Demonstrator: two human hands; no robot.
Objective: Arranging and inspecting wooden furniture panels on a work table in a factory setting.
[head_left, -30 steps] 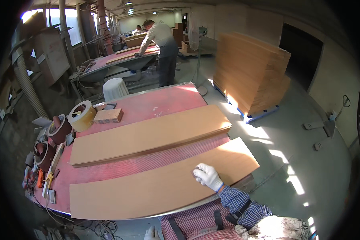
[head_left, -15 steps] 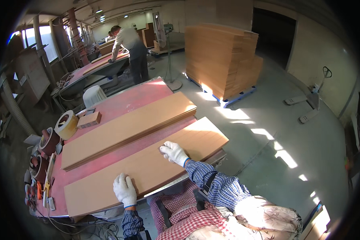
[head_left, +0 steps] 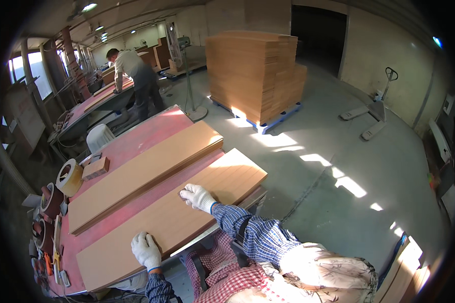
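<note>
Near board (head_left: 161, 219) underneath, left fingers (head_left: 143, 242) — outstretched on it, right fingers (head_left: 188, 191) — curled round dark piece (head_left: 181, 195)

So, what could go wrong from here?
The near board lies along the edge of the table, so a hard push might slide it off. The left hand rests at the board's edge, where it could snag. The small dark thing in the right hand might scratch the board.
</note>
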